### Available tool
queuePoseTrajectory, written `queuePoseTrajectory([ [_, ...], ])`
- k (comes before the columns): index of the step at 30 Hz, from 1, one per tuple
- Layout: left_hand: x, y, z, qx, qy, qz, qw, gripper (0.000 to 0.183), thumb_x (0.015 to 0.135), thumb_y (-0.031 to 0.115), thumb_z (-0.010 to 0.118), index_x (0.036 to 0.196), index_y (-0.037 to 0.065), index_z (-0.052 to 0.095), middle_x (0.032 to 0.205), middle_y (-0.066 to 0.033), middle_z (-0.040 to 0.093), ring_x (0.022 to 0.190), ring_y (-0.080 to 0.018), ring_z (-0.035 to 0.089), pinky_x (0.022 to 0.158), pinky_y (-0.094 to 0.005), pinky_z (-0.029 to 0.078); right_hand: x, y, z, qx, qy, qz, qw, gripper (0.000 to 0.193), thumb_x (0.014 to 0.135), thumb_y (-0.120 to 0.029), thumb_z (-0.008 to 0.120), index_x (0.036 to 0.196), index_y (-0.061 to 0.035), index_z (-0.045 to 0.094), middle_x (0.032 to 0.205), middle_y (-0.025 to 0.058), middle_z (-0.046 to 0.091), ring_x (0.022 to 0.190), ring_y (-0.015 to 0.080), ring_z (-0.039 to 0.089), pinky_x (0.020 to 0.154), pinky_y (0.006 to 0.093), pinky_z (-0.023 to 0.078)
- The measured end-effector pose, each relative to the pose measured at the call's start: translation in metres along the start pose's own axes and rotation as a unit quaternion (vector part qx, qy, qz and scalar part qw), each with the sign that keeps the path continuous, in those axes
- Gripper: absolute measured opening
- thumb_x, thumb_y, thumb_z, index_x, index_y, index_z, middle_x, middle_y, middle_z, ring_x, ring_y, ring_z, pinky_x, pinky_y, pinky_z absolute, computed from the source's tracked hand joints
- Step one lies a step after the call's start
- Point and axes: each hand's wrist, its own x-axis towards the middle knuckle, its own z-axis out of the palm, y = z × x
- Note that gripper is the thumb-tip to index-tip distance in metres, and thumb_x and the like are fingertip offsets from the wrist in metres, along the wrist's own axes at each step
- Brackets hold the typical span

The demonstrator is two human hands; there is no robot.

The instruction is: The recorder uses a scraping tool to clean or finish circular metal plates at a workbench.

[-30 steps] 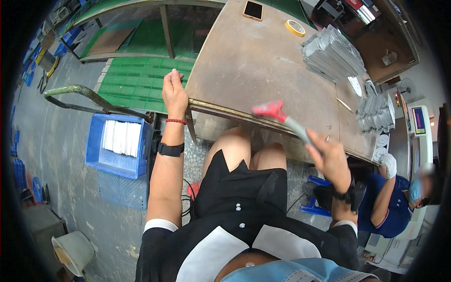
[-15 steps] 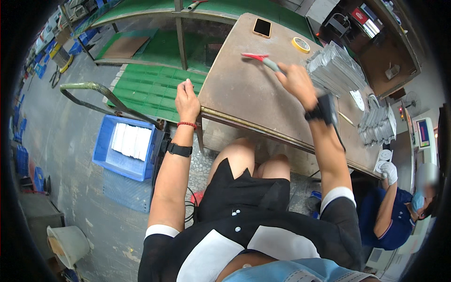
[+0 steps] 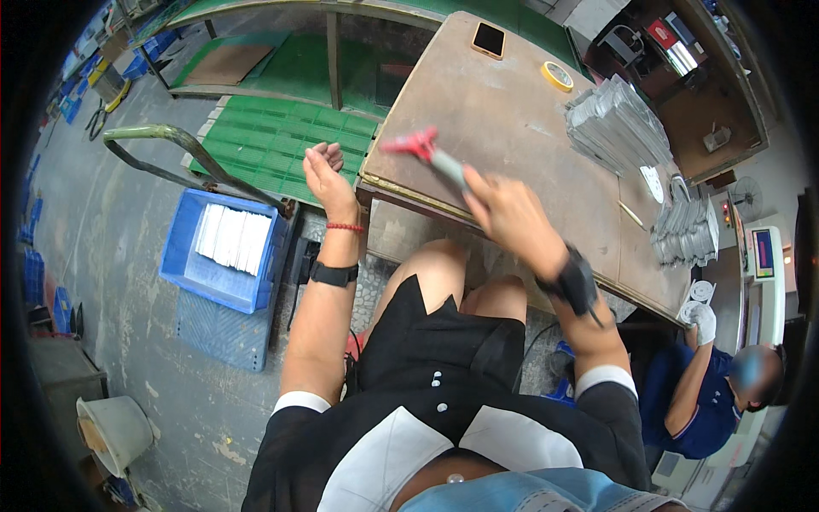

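Note:
My right hand (image 3: 512,218) is wrapped round the grey handle of a hand tool with a red, T-shaped head (image 3: 415,144). The head is smeared by motion over the near left part of the wooden table (image 3: 512,107), so its exact kind is unclear. My left hand (image 3: 331,181) is raised just beyond the table's left corner, its fingers loosely curled and apart from the thumb, with nothing visible in it.
On the table are a phone (image 3: 489,39), a roll of yellow tape (image 3: 558,76) and stacked silvery plates (image 3: 616,124). A blue crate (image 3: 183,273) of white pieces stands left, beside a cart handle (image 3: 141,132). At right, a co-worker's gloved hand (image 3: 703,324) touches a white round part.
My right hand has swept the red-headed tool left and toward me. My left hand has turned slightly and its fingers have loosened.

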Motion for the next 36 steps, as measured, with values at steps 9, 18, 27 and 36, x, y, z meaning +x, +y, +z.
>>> queuePoseTrajectory([
  [9,-0.024,0.021,-0.047,0.059,-0.005,0.055,0.997,0.042,0.101,0.036,0.032,0.109,-0.001,0.051,0.102,-0.0129,0.061,0.091,-0.0204,0.057,0.083,-0.0339,0.045,0.1,0.071,-0.001,0.058,0.104,0.139,0.983,0.031,0.081,-0.022,0.063,0.105,-0.0038,0.067,0.084,0.0221,0.066,0.072,0.0336,0.066,0.062,0.0404,0.051],
  [18,-0.065,0.001,-0.029,0.038,-0.025,0.042,0.998,0.037,0.101,0.03,0.033,0.109,-0.001,0.05,0.102,-0.0126,0.059,0.092,-0.0196,0.056,0.083,-0.0335,0.045,0.115,0.008,0.04,0.582,-0.153,0.352,0.717,0.027,0.094,-0.026,0.054,0.1,0.0002,0.059,0.072,0.0067,0.062,0.046,0.0044,0.049,0.031,0.0163,0.034],
  [27,-0.065,0.013,-0.061,0.079,-0.02,0.055,0.995,0.031,0.1,0.027,0.039,0.11,0.0,0.051,0.106,-0.0101,0.058,0.094,-0.0165,0.054,0.085,-0.0316,0.044,0.103,0.003,0.033,0.639,-0.119,0.322,0.688,0.029,0.093,-0.029,0.054,0.095,-0.0012,0.062,0.066,0.0042,0.059,0.043,0.0046,0.045,0.03,0.0183,0.029],
  [36,-0.071,0.053,-0.034,0.173,-0.122,0.19,0.959,0.01,0.089,0.009,0.061,0.085,0.0,0.061,0.11,-0.0129,0.058,0.1,-0.0194,0.053,0.089,-0.0315,0.042,0.028,0.026,-0.045,0.584,-0.022,0.238,0.776,0.033,0.09,-0.031,0.059,0.099,-0.0006,0.065,0.072,0.0034,0.062,0.046,0.0043,0.048,0.036,0.0192,0.033],
])
